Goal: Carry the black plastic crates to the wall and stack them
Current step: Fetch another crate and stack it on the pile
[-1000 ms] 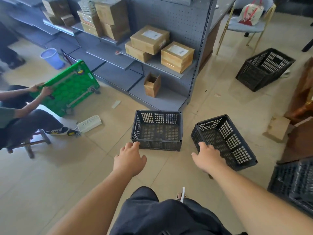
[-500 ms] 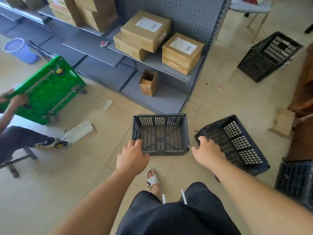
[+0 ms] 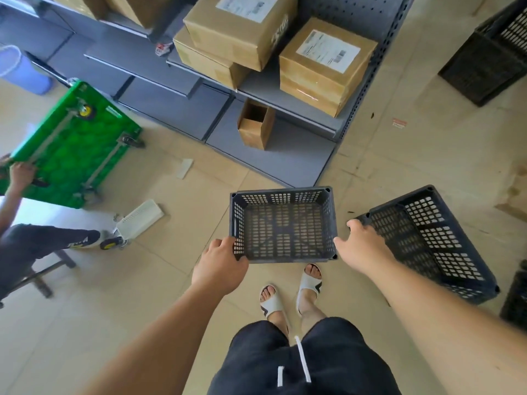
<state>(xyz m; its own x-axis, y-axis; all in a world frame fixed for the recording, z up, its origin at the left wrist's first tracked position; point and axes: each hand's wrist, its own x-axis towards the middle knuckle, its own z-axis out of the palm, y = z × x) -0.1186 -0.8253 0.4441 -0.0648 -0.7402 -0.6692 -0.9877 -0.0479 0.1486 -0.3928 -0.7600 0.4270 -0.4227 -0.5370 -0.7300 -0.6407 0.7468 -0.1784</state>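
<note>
An empty black plastic crate (image 3: 282, 223) stands upright on the tiled floor just in front of my feet. My left hand (image 3: 221, 263) has its fingers curled over the crate's near-left corner. At the near-right corner is my right hand (image 3: 363, 248), fingers spread, thumb against the crate's right wall. A second black crate (image 3: 427, 240) lies tilted on the floor directly right of that hand. A third black crate (image 3: 490, 52) sits at the far right. Part of a fourth crate (image 3: 516, 297) shows at the right edge.
A grey shelving unit (image 3: 271, 155) with cardboard boxes (image 3: 325, 64) stands right behind the crate. At the left a seated person holds a green trolley (image 3: 74, 143) on edge. A white plastic piece (image 3: 139, 215) and a blue bucket (image 3: 20, 72) are on the floor.
I have stepped closer to the middle crate. Both hands reached down to its near corners, and the left hand's fingers closed over the rim.
</note>
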